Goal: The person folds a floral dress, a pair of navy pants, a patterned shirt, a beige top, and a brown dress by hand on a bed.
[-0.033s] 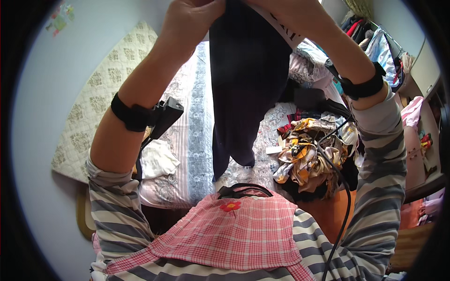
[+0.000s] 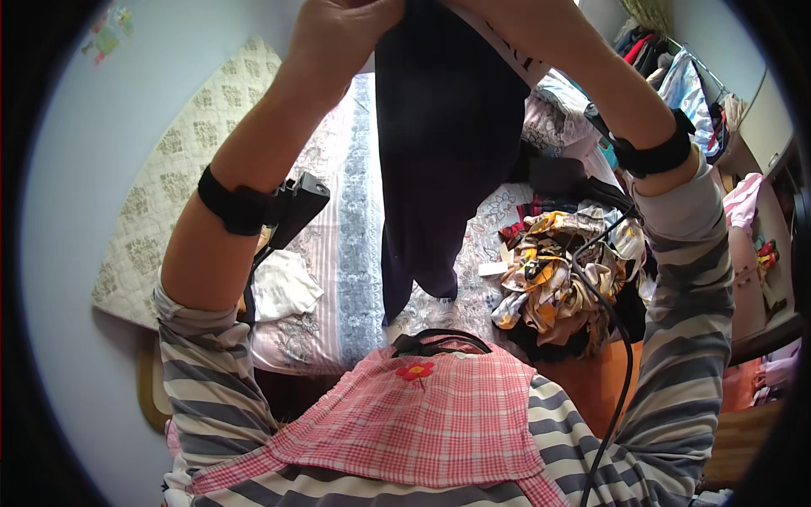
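A long dark garment (image 2: 448,144), near black, hangs in front of me from the top of the view, and two narrow ends dangle at its bottom. Whether it is a top or trousers I cannot tell. My left hand (image 2: 359,21) grips its upper edge, fingers closed and partly cut off by the frame. Opposite it, my right hand (image 2: 507,21) holds the other upper side, most of its fingers out of view. Beside my right wrist shows a white part (image 2: 511,55) with dark lettering, seemingly on the same garment.
Below lies a bed with a flowered, blue-striped sheet (image 2: 359,228). A white cloth (image 2: 287,286) rests on it at left, a crumpled patterned heap of clothes (image 2: 562,270) at right. A black cable (image 2: 621,329) runs down past my right arm. Clothes hang on a rack (image 2: 688,84) at far right.
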`<move>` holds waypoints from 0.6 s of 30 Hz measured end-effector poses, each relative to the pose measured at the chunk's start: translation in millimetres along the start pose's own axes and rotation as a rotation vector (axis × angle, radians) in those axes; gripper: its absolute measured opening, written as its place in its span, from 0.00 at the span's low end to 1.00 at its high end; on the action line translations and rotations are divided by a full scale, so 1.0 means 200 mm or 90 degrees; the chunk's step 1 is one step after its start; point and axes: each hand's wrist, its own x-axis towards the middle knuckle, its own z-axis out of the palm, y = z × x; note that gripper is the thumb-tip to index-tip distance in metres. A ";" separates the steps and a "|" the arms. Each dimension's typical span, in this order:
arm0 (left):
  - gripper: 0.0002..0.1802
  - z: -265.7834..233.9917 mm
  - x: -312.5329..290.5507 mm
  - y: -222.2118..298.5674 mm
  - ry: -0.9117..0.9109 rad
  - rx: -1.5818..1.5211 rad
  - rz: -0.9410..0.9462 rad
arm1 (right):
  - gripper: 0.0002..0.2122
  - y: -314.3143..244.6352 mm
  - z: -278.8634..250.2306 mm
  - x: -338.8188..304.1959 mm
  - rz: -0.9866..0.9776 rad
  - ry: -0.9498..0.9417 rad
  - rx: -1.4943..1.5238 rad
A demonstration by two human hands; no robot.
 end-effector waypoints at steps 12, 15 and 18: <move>0.28 0.07 -0.08 -0.02 0.093 -0.039 0.195 | 0.10 -0.03 -0.04 0.23 -0.267 -0.031 -0.408; 0.20 0.13 -0.14 -0.05 0.174 -0.020 0.218 | 0.09 -0.03 -0.07 0.26 -0.437 -0.002 -0.658; 0.24 0.08 -0.18 -0.22 0.143 0.218 0.177 | 0.09 -0.09 -0.08 0.28 -0.487 0.034 -0.658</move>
